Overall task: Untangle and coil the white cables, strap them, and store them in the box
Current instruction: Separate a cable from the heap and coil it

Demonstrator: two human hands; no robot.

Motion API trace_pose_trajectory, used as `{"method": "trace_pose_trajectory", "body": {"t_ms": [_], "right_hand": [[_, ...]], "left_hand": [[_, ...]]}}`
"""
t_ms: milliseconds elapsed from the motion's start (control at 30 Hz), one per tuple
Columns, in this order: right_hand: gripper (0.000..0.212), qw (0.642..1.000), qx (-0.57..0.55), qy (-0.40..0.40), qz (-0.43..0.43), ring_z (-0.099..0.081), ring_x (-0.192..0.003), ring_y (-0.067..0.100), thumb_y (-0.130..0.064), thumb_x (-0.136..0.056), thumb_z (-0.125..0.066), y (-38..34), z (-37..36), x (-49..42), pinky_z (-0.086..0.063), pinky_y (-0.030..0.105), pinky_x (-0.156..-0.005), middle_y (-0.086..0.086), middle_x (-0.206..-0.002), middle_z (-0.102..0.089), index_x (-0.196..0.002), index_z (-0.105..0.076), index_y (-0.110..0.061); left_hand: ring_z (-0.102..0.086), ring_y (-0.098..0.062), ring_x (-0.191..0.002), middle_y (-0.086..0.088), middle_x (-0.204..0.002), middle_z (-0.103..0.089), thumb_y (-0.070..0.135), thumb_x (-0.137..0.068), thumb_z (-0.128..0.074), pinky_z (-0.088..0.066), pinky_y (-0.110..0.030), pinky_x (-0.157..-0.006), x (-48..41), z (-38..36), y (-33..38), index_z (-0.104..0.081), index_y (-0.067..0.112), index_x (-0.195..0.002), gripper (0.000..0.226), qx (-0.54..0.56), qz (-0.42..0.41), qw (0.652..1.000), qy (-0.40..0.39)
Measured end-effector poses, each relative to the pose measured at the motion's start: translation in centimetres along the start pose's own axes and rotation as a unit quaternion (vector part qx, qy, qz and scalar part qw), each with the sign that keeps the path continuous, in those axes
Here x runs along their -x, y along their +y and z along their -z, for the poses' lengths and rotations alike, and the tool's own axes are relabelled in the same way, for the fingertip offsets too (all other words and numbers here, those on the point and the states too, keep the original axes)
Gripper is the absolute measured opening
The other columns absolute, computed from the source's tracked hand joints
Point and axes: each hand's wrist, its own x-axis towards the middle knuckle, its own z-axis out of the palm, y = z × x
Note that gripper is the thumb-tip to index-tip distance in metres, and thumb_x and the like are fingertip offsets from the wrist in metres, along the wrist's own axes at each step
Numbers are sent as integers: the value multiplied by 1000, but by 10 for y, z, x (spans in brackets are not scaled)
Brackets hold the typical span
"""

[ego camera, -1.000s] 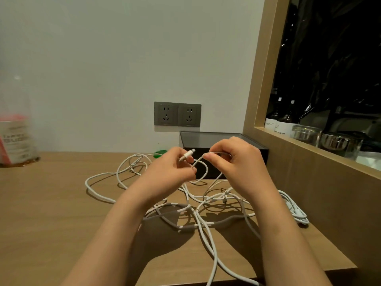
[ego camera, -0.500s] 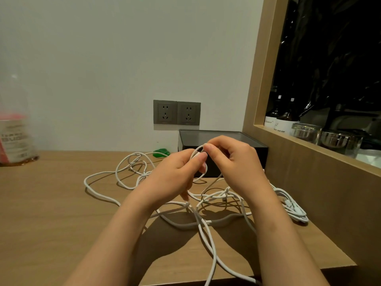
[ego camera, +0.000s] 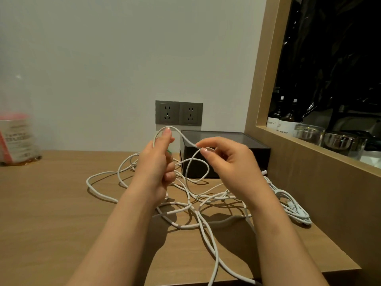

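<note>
While trailing off the near edge, white cables [ego camera: 197, 212]: tangled in loose loops across the wooden desk [ego camera: 51, 203], not coiled, outside the box [ego camera: 216, 134].
Left hand [ego camera: 156, 168]: raised above the tangle, fingers curled round one strand, a loop arching over the upright index fingertip.
Right hand [ego camera: 228, 164]: level with the left, a little apart, pinching the same strand between thumb and index finger; other fingers loosely bent.
Held strand [ego camera: 168, 127]: bridging the two hands, then dropping in a loop in front of the box down to the tangle.
Bundle [ego camera: 292, 207]: more pale cable gathered at the right, against the wooden side panel.
Box: black, at the back of the desk by the wall, behind the hands; open or lidded, cannot tell.
Green item [ego camera: 169, 150]: small, mostly hidden behind the left hand.
Sockets [ego camera: 179, 113]: two grey ones on the wall just above the box.
Bottle [ego camera: 16, 139]: far left at the wall, blurred, pink-red label.
Recess on the right: dark bottles [ego camera: 288, 122] and glass jars [ego camera: 309, 133] on its ledge.
</note>
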Motion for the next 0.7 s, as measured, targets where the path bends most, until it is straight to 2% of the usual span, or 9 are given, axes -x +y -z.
{"method": "trace_pose_trajectory", "body": {"t_ms": [100, 233, 400, 500, 600, 700], "right_hand": [[18, 997, 13, -78, -3, -56, -73, 0, -21, -91, -57, -4, -6, 0, -48, 12, -66, -16, -83, -62, -102, -67, -30], [20, 990, 17, -141, -24, -60, -86, 2, -21, -89, -58, -3, -9, 1, -52, 19, -78, -17, -91, -64, -104, -69, -27], [20, 984, 23, -173, -33, -54, -68, -7, -20, -89, -59, -3, -11, 2, -43, 10, -61, -21, -75, -58, -104, -70, -27], [20, 983, 25, -179, -35, -54, -68, -8, -20, -89, -59, -3, -11, 2, -43, 11, -61, -20, -75, -58, -105, -70, -27], [20, 981, 35, -186, -39, -59, -74, 6, -22, -89, -60, -1, -12, 2, -50, 18, -66, -14, -82, -64, -105, -70, -28], [21, 982, 31, -183, -45, -58, -73, 6, -24, -89, -60, -1, -12, 2, -49, 16, -64, -14, -83, -64, -106, -69, -29]], "left_hand": [[-24, -3, -35, 9, -43, -29, 37, -84, -64, -20, -14, -31, 0, 1, 0, -54, 18, -94, 23, 28, 7, 1000, 8], [-24, -4, -37, 8, -45, -30, 29, -84, -66, -22, -15, -32, -2, 5, 1, -54, 19, -81, 16, 11, -3, 1000, 22], [-26, -4, -38, 8, -47, -31, 31, -91, -57, -25, -16, -33, -5, 8, 0, -63, 16, -90, 17, -29, -14, 999, 31], [-25, -7, -44, 8, -49, -31, 33, -84, -64, -25, -17, -37, -3, 7, 1, -62, 18, -86, 16, -41, -23, 999, 13], [-26, -8, -45, 8, -47, -32, 26, -83, -67, -25, -21, -42, -4, 6, 0, -57, 21, -78, 12, -52, -34, 998, 15], [-27, -7, -41, 8, -47, -33, 24, -87, -63, -26, -18, -37, -7, 7, -1, -60, 18, -89, 8, -35, -40, 997, 56]]}}
